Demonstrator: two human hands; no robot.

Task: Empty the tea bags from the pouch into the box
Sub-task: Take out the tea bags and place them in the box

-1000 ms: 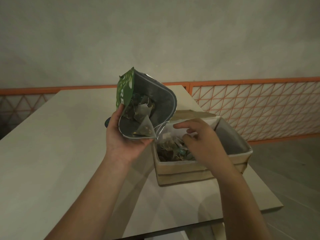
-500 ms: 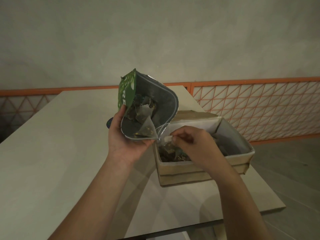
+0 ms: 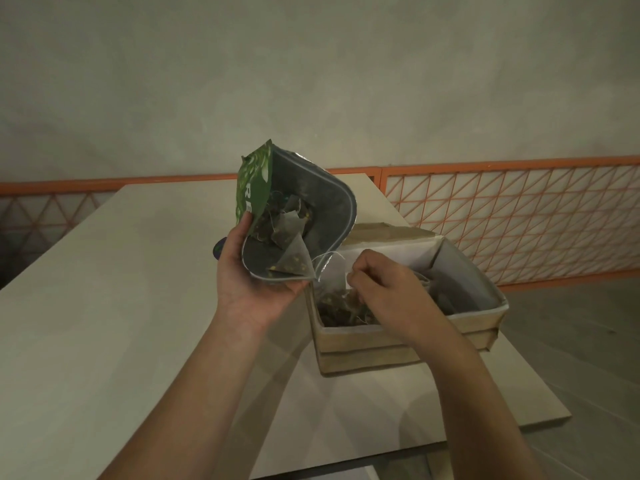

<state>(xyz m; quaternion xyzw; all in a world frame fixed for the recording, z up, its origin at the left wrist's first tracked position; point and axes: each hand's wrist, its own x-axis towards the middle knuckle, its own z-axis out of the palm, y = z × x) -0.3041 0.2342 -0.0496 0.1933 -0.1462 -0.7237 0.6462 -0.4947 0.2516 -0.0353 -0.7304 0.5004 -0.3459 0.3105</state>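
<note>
Two hands: left hand (image 3: 256, 271), right hand (image 3: 388, 292). One pouch (image 3: 322, 209). One box (image 3: 398, 341). One table (image 3: 104, 306). Tea bags: several, uncountable.

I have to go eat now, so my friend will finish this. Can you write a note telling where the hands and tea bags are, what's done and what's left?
Left hand: holds the green pouch tilted, mouth open toward the box.
Right hand: over the box, fingers pinching a small white tag whose string leads toward the pouch mouth.
Tea bags: one pyramid tea bag sits at the pouch lip, several more lie deeper inside; a pile is already in the box's near-left corner.
Done: some bags moved over.
Left: pull out the lip bag, probably tip the rest in, and check the pouch is empty.
</note>
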